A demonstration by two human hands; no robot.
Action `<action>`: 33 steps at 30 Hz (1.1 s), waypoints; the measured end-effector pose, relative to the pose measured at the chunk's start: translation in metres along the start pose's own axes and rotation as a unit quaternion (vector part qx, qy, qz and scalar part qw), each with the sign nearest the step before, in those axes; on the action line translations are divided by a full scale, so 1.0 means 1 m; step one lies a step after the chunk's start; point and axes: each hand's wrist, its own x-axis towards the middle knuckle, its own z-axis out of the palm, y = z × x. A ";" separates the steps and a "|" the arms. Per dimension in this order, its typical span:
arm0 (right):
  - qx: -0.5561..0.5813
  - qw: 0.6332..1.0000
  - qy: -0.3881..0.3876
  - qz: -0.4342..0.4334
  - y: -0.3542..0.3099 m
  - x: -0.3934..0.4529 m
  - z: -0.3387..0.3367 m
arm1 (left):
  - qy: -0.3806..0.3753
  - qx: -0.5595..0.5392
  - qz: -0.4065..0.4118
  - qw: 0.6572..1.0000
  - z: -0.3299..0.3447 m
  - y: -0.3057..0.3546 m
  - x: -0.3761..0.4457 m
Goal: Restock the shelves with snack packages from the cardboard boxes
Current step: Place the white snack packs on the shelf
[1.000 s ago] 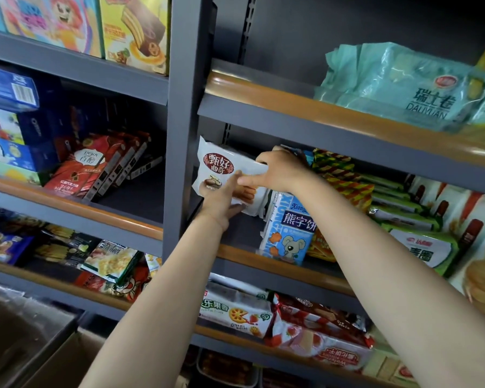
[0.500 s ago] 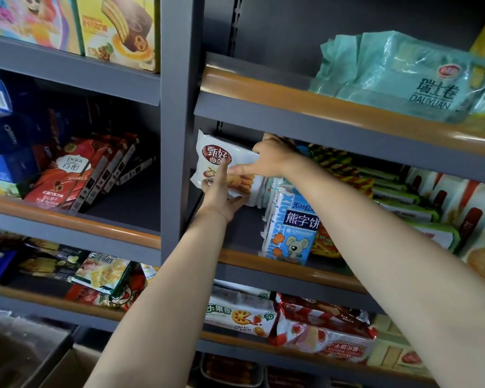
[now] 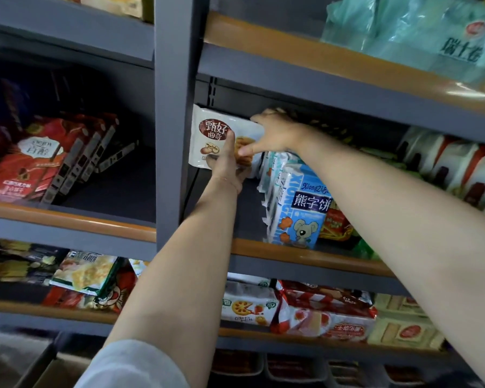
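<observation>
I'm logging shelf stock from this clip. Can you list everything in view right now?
white cookie package: one, white with dark red label, back left of middle right shelf, held upright
blue mouse packages: a row, blue and white, right of the gap
red boxes: several, red, leaning on middle left shelf
pale green bags: count unclear, top right shelf
red wafer packs: some, lower right shelf
shelving: grey, orange edge strips
left hand: grips package from below
right hand: pinches its right side
</observation>
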 end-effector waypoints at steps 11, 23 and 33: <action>0.131 0.991 0.000 -0.030 0.008 -0.017 -0.013 | -0.054 0.090 -0.038 0.994 -0.001 0.005 0.000; 0.274 0.916 0.167 -0.240 0.014 -0.133 0.009 | 0.052 0.150 0.181 0.971 0.005 0.014 -0.123; 0.390 0.819 0.089 -0.412 -0.041 -0.225 0.119 | 0.267 0.155 0.183 0.933 -0.111 -0.056 -0.248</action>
